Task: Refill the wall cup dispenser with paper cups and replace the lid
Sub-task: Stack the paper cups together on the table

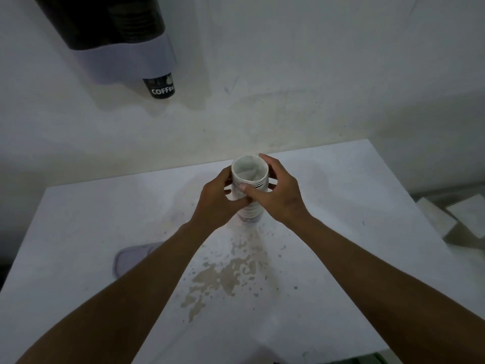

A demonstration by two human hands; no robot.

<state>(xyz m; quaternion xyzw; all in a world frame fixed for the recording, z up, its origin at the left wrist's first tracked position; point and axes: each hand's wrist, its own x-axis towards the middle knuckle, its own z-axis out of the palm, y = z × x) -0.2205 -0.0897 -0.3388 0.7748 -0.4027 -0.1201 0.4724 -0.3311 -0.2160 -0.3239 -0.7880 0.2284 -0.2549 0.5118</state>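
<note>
1. The fingers (265, 160) of the right hand (275, 195) curl round the far and right side of an upright stack of white paper cups with dark rim lines (249, 185), its thumb pressed across the near side.
2. The left hand (217, 199) grasps the same stack from the left, its fingers wrapped on the wall just below the top rim.
3. The stack stands on the white bench (354, 219), open mouth up, near the far edge.
4. A brownish spill stain (225, 274) spreads over the bench between the forearms.
5. A translucent grey plastic lid (128, 256) lies flat on the bench, partly hidden by the left forearm.
6. On the white wall (315, 74) up and left hangs the dark dispenser with a pale lower collar (115, 43); a black cup marked COFFEE (159, 88) pokes out below.
</note>
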